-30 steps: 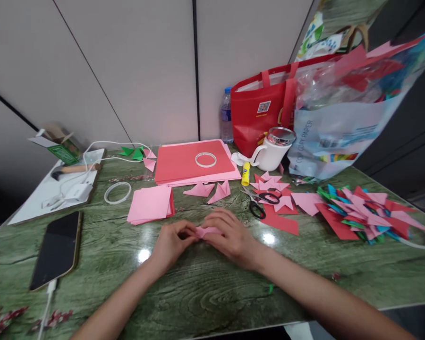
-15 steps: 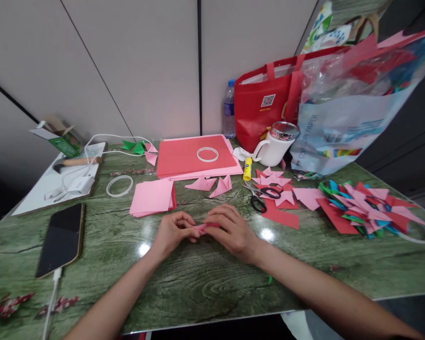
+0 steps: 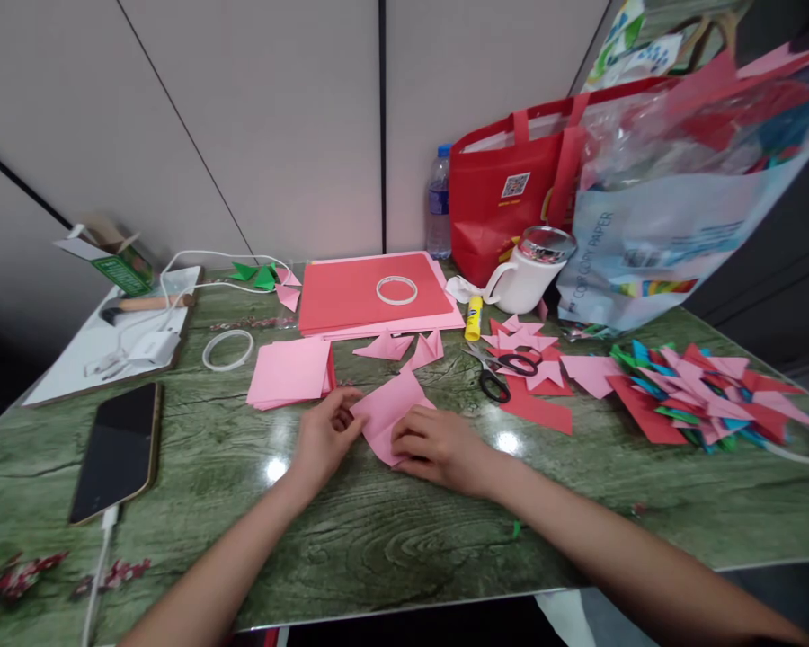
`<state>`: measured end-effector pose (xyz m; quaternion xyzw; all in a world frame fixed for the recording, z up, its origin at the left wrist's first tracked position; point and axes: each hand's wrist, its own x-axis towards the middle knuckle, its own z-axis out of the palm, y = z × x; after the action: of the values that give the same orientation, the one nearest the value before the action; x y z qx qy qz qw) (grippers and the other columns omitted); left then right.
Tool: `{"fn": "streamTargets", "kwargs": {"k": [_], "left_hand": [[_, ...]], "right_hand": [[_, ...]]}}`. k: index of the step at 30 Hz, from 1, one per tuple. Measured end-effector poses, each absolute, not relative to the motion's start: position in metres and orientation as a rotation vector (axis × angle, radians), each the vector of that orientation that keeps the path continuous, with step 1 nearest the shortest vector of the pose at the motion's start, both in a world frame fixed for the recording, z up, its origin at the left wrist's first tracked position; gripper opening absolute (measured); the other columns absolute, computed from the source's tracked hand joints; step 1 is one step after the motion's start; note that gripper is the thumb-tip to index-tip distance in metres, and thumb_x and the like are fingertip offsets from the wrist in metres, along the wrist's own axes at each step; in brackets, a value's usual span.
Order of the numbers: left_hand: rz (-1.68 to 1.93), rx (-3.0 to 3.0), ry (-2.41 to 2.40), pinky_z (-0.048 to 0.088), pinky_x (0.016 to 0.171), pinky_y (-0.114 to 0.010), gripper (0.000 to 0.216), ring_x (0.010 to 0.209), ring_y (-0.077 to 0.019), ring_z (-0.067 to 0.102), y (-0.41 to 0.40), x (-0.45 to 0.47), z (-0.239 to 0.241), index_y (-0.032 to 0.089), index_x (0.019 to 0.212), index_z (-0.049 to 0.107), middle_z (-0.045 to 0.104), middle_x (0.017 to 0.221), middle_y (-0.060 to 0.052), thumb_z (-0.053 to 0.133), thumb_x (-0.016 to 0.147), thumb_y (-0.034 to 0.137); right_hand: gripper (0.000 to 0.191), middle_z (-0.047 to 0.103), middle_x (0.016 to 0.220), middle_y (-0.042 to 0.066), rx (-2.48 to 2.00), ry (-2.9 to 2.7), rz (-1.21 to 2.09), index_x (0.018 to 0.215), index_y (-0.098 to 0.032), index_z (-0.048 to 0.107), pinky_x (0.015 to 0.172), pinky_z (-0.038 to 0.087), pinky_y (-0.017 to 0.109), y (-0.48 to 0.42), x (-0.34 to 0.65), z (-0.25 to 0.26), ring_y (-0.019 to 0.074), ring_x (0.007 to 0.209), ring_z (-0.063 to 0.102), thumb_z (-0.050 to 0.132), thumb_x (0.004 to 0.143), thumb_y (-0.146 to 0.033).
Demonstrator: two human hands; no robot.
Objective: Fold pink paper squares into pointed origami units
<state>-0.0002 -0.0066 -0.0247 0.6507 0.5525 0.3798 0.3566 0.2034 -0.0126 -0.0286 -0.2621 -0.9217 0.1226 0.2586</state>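
A pink paper square (image 3: 387, 409) lies partly unfolded on the green wood-grain table (image 3: 377, 539), one corner pointing away from me. My left hand (image 3: 324, 438) pinches its left edge. My right hand (image 3: 438, 447) presses down on its near right corner. A stack of pink sheets (image 3: 289, 370) lies just beyond my left hand. Two folded pink pieces (image 3: 404, 349) rest beyond the square.
Scissors (image 3: 502, 370), a yellow glue stick (image 3: 472, 317), a white mug (image 3: 529, 270), a red paper stack with a tape ring (image 3: 370, 296), a phone (image 3: 116, 449) on a cable, a heap of folded coloured pieces (image 3: 701, 395), red bag (image 3: 512, 202), a paper pack.
The pink paper was a narrow folded strip pinched between both hands; now it is opened out into a wide square shape lying on the table.
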Motion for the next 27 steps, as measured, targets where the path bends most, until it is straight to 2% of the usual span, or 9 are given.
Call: {"fn": "streamTargets", "kwargs": {"k": [2,5,8,10,14,19,24,27], "left_hand": [[0.966,1.921,1.441,0.045,0.05,-0.021,0.022,0.06,-0.011,0.053,-0.008,-0.002,-0.025,0.015,0.096,0.059,0.057,0.077,-0.002,0.059,0.074,0.017],[1.042,2.318,1.392,0.05,0.07,-0.031,0.018,0.087,-0.0184,0.055,-0.01,-0.003,-0.023,0.014,0.094,0.062,0.055,0.103,-0.01,0.057,0.077,0.013],[1.002,2.624,1.203,0.047,0.084,-0.039,0.014,0.099,-0.0212,0.051,-0.014,-0.004,-0.022,0.014,0.091,0.062,0.059,0.098,-0.009,0.052,0.082,0.011],[0.891,2.708,1.057,0.049,0.082,-0.036,0.016,0.094,-0.0189,0.053,-0.017,-0.003,-0.022,0.014,0.095,0.061,0.061,0.091,-0.008,0.048,0.085,0.011],[0.838,2.739,1.061,0.053,0.076,-0.032,0.021,0.088,-0.0173,0.058,-0.026,-0.004,-0.022,0.01,0.098,0.059,0.063,0.093,-0.011,0.041,0.087,0.009],[0.719,3.025,1.081,0.051,0.085,-0.04,0.025,0.104,-0.0253,0.057,-0.051,-0.006,-0.025,0.005,0.102,0.059,0.063,0.105,-0.017,0.04,0.085,0.006],[0.387,3.173,1.163,0.05,0.088,-0.039,0.036,0.111,-0.0292,0.054,-0.066,0.001,-0.026,-0.002,0.113,0.053,0.058,0.116,-0.023,0.036,0.082,0.001],[0.233,3.19,1.29,0.047,0.092,-0.041,0.039,0.115,-0.0309,0.051,-0.066,0.009,-0.025,-0.005,0.112,0.054,0.056,0.119,-0.025,0.032,0.08,-0.001]], "right_hand": [[0.013,0.064,0.085,0.003,-0.738,-2.412,0.447,0.078,-0.018,0.062,0.064,0.042,0.024,-0.012,0.203,-0.03,0.0147,0.079,0.056,0.06,0.081,-0.031],[0.011,0.065,0.082,0.003,-0.784,-2.282,0.61,0.077,-0.018,0.063,0.067,0.044,0.023,-0.012,0.2,-0.031,0.013,0.075,0.058,0.06,0.082,-0.028],[0.009,0.064,0.077,0.003,-0.876,-2.202,0.708,0.079,-0.017,0.062,0.064,0.044,0.022,-0.011,0.198,-0.031,0.0114,0.068,0.056,0.056,0.083,-0.021],[0.005,0.062,0.074,0.001,-0.957,-2.154,0.776,0.084,-0.017,0.06,0.059,0.043,0.02,-0.011,0.198,-0.031,0.01,0.062,0.054,0.057,0.081,-0.02],[0.016,0.059,0.072,-0.001,-0.996,-2.103,0.856,0.094,-0.017,0.057,0.056,0.043,0.018,-0.009,0.197,-0.03,0.0088,0.059,0.052,0.059,0.078,-0.016],[0.005,0.06,0.074,0.002,-0.956,-2.119,0.874,0.077,-0.016,0.061,0.057,0.042,0.019,-0.007,0.196,-0.03,0.009,0.06,0.053,0.057,0.079,-0.013],[0.006,0.062,0.073,0.002,-1.045,-2.037,0.91,0.076,-0.016,0.064,0.055,0.041,0.02,-0.006,0.194,-0.031,0.0096,0.059,0.053,0.058,0.079,-0.014],[0.009,0.062,0.072,0.003,-1.066,-1.996,0.952,0.076,-0.015,0.065,0.053,0.041,0.02,-0.005,0.193,-0.03,0.0097,0.058,0.053,0.057,0.08,-0.016]]}}
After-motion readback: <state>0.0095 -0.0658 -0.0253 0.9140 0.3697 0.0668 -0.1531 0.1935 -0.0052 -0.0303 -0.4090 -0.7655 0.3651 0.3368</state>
